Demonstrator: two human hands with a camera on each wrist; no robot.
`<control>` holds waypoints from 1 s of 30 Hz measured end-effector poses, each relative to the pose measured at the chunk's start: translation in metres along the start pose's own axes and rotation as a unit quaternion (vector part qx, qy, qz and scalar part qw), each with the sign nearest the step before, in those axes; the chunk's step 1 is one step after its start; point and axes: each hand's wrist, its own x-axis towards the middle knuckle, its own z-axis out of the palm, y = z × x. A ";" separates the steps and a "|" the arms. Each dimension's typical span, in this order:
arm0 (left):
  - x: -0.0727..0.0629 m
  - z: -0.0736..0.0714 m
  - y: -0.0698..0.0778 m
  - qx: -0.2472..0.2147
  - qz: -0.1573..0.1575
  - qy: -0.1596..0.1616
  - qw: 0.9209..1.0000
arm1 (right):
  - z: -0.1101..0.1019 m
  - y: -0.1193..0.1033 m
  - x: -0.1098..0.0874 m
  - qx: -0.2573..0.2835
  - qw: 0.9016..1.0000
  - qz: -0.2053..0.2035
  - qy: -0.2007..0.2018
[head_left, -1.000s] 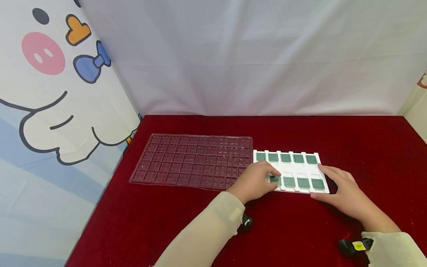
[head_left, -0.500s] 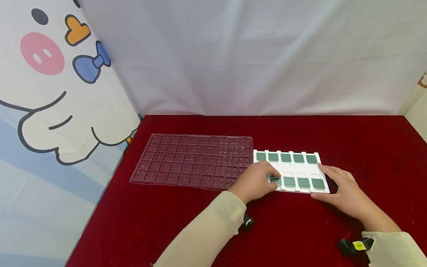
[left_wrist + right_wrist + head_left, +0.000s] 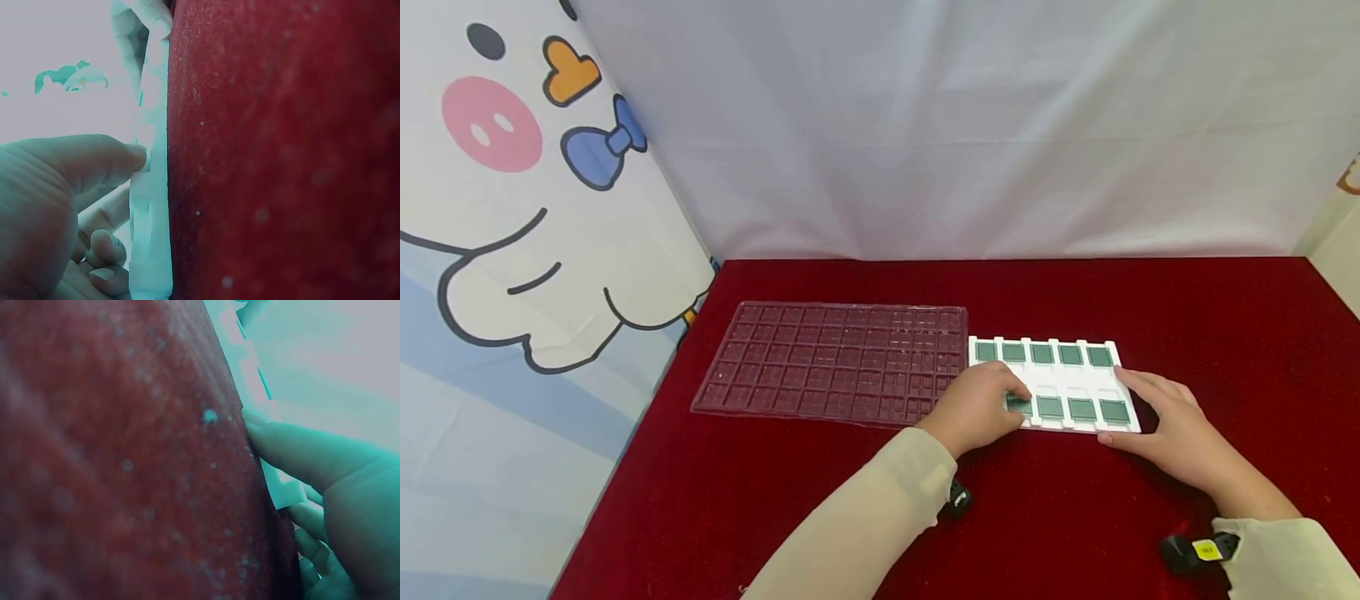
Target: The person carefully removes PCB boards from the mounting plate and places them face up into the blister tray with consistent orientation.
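Note:
A white plastic tray [image 3: 1060, 383] lies on the red cloth, with two rows of flat green chips seated in its slots. My left hand [image 3: 981, 408] is over the tray's near left part, and its thumb and index finger pinch a green chip [image 3: 1019, 406] in the front row. The left end of that row is hidden behind this hand. At the tray's right end my right hand [image 3: 1172, 433] grips the corner, thumb [image 3: 269, 434] against the near edge and index finger on the right edge. Both wrist views show the white tray edge-on.
A transparent tray with many small compartments [image 3: 842, 362] lies to the left, close against the white tray. Red cloth [image 3: 1037, 517] covers the table. A white curtain [image 3: 970, 133] hangs behind, and a cartoon-print cloth [image 3: 512, 275] hangs at the left.
Both hands and the two trays stay in place. Only the head view shifts very slightly.

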 end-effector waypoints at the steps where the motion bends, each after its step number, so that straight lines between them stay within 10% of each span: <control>1: 0.000 0.000 0.000 0.001 0.000 0.001 1.000 | 0.000 -0.001 0.000 -0.001 1.000 0.001 -0.001; 30: -0.004 -0.006 0.007 0.003 0.008 0.019 1.000 | -0.001 -0.002 0.001 0.001 1.000 0.009 -0.007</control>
